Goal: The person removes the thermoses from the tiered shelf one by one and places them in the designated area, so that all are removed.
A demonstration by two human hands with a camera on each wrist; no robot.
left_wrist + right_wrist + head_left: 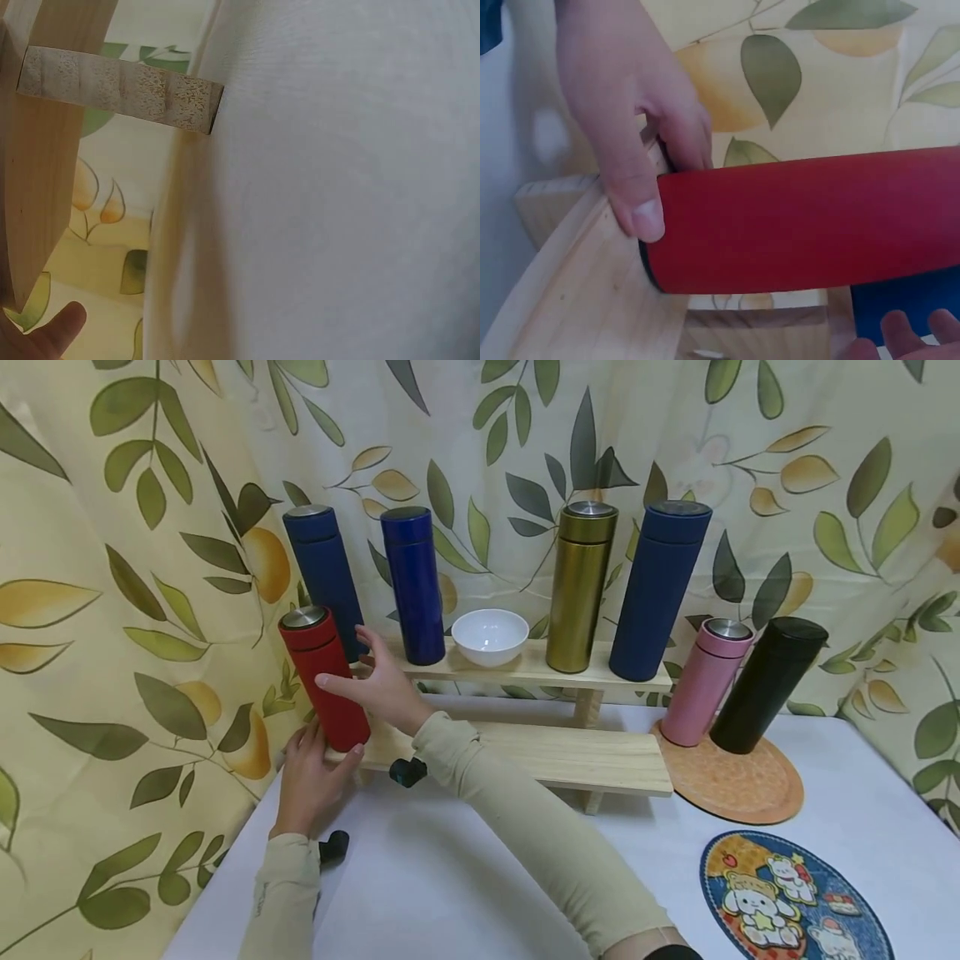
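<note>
A red thermos (pixel 326 681) with a steel-topped lid stands at the left end of the lower wooden shelf (pixel 570 758). My left hand (pixel 311 781) holds it low down, thumb across the front of the base and fingers round the left side. In the right wrist view the left thumb (pixel 646 219) lies against the base's dark rim. My right hand (pixel 382 689) is beside the thermos with its fingers spread, the thumb overlapping the red body in the head view. Behind stands a blue thermos (pixel 321 564) on the upper shelf (pixel 517 664).
Also on the upper shelf are a dark blue thermos (pixel 414 585), a white bowl (pixel 490 637), a gold thermos (pixel 582 585) and a large blue one (pixel 660 589). Pink (pixel 707 685) and black (pixel 768 685) thermoses stand on a round brown mat (pixel 757 785). A cartoon mat (pixel 795 893) lies nearer.
</note>
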